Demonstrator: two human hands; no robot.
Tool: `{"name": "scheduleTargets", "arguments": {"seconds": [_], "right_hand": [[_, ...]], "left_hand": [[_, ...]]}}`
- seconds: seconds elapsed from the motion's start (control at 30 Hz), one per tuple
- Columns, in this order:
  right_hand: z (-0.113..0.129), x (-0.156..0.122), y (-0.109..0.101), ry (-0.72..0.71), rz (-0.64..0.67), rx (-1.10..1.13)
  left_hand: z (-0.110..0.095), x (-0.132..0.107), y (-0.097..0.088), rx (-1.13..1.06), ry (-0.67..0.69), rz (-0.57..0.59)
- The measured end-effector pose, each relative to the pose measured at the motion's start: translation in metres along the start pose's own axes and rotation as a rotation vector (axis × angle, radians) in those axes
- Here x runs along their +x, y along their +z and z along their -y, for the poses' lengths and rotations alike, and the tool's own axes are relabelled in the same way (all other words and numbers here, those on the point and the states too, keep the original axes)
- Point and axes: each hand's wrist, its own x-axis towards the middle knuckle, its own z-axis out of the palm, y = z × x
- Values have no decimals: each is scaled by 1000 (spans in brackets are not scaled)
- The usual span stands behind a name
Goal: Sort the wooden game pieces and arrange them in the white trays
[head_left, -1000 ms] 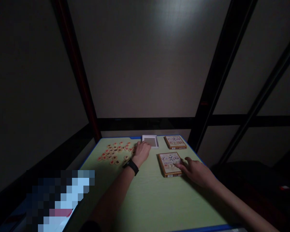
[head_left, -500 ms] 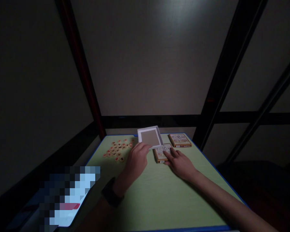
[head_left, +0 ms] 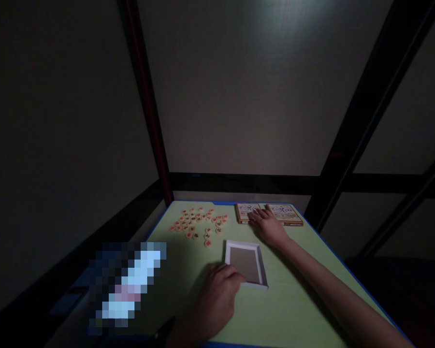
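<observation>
My left hand (head_left: 221, 295) grips the near left corner of a shallow white box tray (head_left: 263, 270), whose grey inside faces up, low over the table or resting on it. At the far side of the table, my right hand (head_left: 270, 227) lies with fingers stretched over a flat printed box (head_left: 243, 212), covering its right part. A second printed box (head_left: 286, 215) lies just to its right, partly behind that hand. Left of the boxes are several round Chinese chess pieces (head_left: 193, 220), with red or dark characters, spread loosely on the tabletop.
The green table (head_left: 293, 309) has a blue edge. A pixelated bright patch (head_left: 136, 280) covers something at its left side. A dark-framed wall panel (head_left: 235, 106) stands directly behind the table, with more panels left and right.
The white tray has come down and nearer in my left hand. My right hand has pushed the printed box away, to beside the other one. More chess pieces show, and the view has shifted.
</observation>
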Motion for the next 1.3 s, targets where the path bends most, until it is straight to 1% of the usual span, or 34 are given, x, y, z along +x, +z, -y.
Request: {"name": "scheduleTargets", "arguments": {"seconds": [0.1,0.17,0.27,0.37,0.43,0.5,0.63,0.73,0.87,1.03,1.17,1.3], "right_hand": [[12,-22,-5,31,-98,152],[24,-38,-9,50,-98,218],[40,-55,-15,60,-7,260],[46,-61,-17,34,74,304],[45,-60,-16,8,92,350],[42,-58,-14,-1,91,390],[34,-57,-11,7,84,421],[30,-57,-10,0,74,432],[28,-57,-9,-23,62,440],[29,-57,-8,-29,73,451],[30,-57,-9,-39,89,453],[31,-57,-8,-38,86,487]], "left_hand": [[0,1,-3,14,26,-14],[4,6,-9,1,39,-55],[19,24,-19,21,56,-133],[45,48,-25,155,-4,-166],[63,60,-22,293,-8,-200],[78,67,-16,383,2,-217],[96,72,-1,443,-35,-224],[105,75,0,459,-96,-219],[115,84,-7,468,-192,-200],[125,96,-12,449,-269,-153],[129,98,-13,448,-307,-120],[128,102,-13,458,-322,-119]]}}
